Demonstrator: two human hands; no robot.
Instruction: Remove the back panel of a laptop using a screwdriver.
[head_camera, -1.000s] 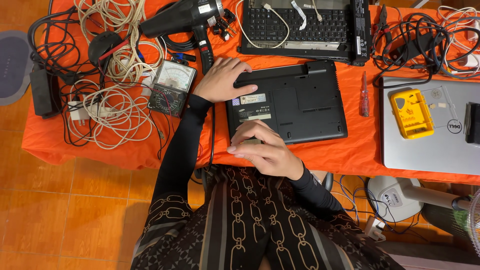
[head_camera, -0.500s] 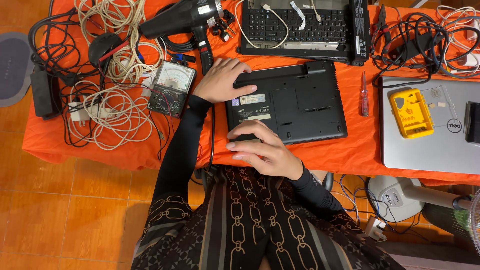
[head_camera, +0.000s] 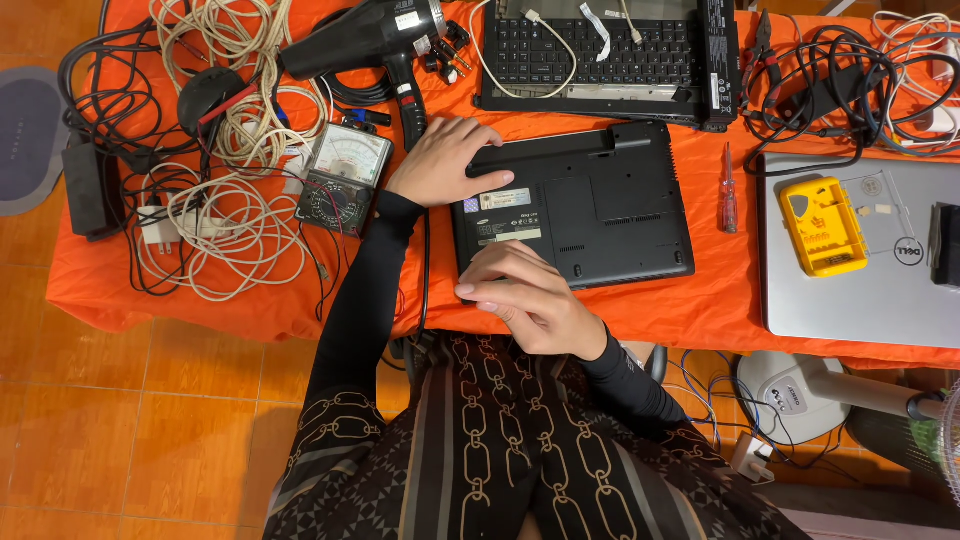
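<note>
Progress: we judge the black laptop lies bottom-up, base cover on, no screw visibly out; red screwdriver untouched.
Left hand: we rest it flat, unclenched, on the far-left corner.
Right hand: we curl it loosely over the near edge, clasping nothing.
Laptop: mid orange tablecloth, between both hands.

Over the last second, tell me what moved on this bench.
Nothing visibly changed. The left hand stays flat on the far left corner of the upturned black laptop, and the right hand stays at its near left edge. The multimeter, red screwdriver and yellow case lie where they were.
</note>
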